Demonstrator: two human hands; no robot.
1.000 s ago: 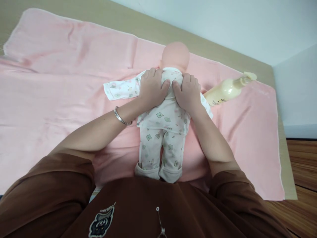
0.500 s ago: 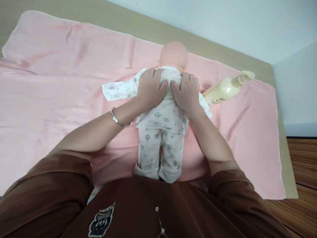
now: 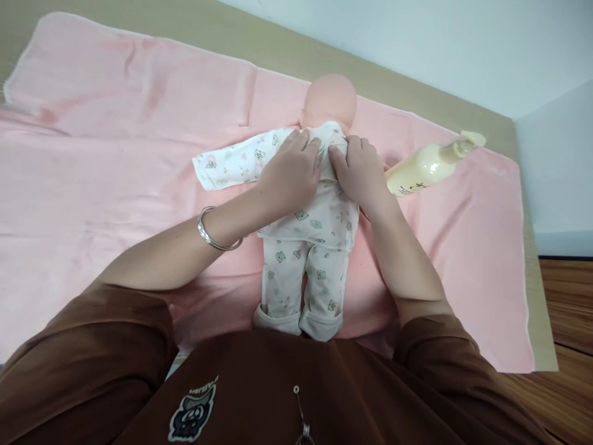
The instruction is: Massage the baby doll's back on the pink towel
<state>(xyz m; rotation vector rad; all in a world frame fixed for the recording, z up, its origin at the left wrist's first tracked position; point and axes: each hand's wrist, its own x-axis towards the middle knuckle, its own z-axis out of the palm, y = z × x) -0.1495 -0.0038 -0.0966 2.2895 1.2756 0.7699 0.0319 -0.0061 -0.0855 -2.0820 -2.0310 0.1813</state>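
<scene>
Pink cloth (image 3: 92,185) is covering most of the tabletop (image 3: 393,89), maybe giving the doll (image 3: 281,272) a soft place. The doll is lying face down in the middle, its head (image 3: 330,102) pointing far. The left hand (image 3: 291,173) and right hand (image 3: 365,176) are resting high on its shirt (image 3: 330,216), perhaps holding it steady. Their fingers (image 3: 311,149) are lying bent; I can't see whether they are pinching. A bottle (image 3: 426,170) is resting right, within reach.

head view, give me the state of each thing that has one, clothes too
Doll: face down, dressed
Top: on the doll, creased between the hands
Trousers: on, cuffs turned up
Pump bottle: looks upright, pump fitted, fill level unclear
Blanket: spread out, wrinkled
Left hand: on the doll's upper back
Right hand: likewise
</scene>
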